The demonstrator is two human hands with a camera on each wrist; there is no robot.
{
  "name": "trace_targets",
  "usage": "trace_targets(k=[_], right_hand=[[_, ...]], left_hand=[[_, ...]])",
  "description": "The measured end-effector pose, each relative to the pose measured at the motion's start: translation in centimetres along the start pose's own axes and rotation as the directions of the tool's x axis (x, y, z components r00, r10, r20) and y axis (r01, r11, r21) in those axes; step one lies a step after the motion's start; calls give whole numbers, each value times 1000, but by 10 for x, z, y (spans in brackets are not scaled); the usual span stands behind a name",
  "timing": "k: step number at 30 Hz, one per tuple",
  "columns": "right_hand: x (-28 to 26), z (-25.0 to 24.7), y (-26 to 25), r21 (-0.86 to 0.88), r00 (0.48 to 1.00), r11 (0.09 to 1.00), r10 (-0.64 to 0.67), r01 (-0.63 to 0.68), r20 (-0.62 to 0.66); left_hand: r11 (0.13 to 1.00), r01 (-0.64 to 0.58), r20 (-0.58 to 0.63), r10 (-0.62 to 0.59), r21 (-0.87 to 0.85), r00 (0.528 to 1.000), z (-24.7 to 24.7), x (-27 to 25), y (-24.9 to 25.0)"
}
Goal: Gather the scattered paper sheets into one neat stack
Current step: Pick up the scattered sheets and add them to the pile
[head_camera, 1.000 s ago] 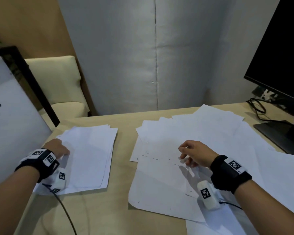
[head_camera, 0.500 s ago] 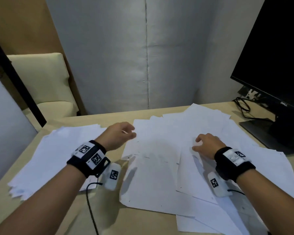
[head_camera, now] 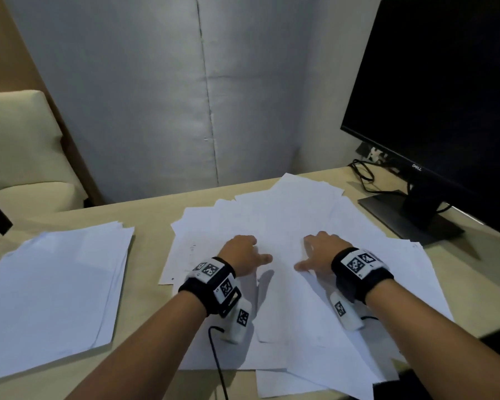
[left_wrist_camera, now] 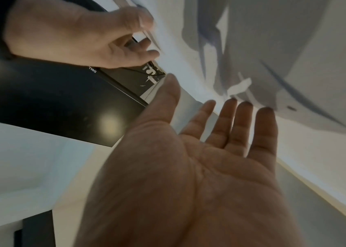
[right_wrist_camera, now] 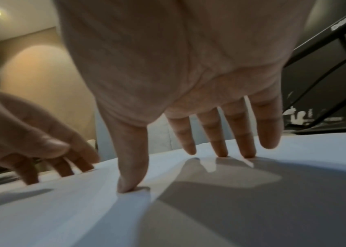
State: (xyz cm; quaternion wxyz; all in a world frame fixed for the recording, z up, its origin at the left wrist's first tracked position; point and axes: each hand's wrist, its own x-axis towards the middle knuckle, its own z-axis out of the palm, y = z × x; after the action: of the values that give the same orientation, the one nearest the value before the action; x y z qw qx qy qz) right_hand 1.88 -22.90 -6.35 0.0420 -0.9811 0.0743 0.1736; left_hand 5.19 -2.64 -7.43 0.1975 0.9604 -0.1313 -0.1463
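Monitor [head_camera: 433, 90] cut off at frame's right edge; scattered sheets [head_camera: 315, 379] nearest the monitor's opposite side run off bottom.

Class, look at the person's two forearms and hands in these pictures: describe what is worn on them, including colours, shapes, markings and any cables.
Both forearms are bare, with no sleeves. Each wrist wears a black band topped with white plates printed with black square-patterned markers. A small white rounded camera unit bearing another marker hangs under each wrist, and a thin black cable trails from each. The left hand and right hand wear no gloves.

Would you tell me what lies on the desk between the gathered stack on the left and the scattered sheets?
In the head view, only a bare strip of desk separates the stack from the scattered sheets.
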Motion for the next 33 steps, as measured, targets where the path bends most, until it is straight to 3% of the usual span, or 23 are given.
trace_targets(k=[2, 4, 6, 8, 11, 14, 21, 27, 33], right_hand=[[-3, 5, -8, 22, 998, 998, -62, 63, -24], [-5, 9, -12, 153, 990, 978, -138, 142, -35], [-7, 6, -10, 429, 980, 881, -190, 197, -60], [-6, 1, 1, 588, 985, 790, -134, 174, -112], [-1, 2, 25, 483, 988, 875, 84, -13, -127], [2, 11, 44, 277, 979, 942, 203, -190, -18], [3, 12, 39, 187, 992, 974, 121, -125, 32], [7, 0, 14, 343, 997, 937, 71, -67, 2], [12, 12, 1, 640, 995, 763, 96, -87, 20]], left_hand=[[999, -1, -26, 2, 41, 1000, 3, 0, 1], [998, 4, -30, -3, 60, 1000, 7, 1, 0], [999, 8, -26, -7, 46, 1000, 10, 1, -4], [999, 7, -23, -7, 33, 1000, 11, 1, -6], [1000, 7, -26, -7, -26, 1000, 9, 1, -10], [984, 28, -27, -33, -175, 999, 4, 5, -18], [857, 54, 7, -58, -513, 998, -4, 13, -31], [847, 60, 40, -45, -528, 998, -1, 10, -30], [726, 69, 42, -55, -685, 998, -3, 8, -43]])
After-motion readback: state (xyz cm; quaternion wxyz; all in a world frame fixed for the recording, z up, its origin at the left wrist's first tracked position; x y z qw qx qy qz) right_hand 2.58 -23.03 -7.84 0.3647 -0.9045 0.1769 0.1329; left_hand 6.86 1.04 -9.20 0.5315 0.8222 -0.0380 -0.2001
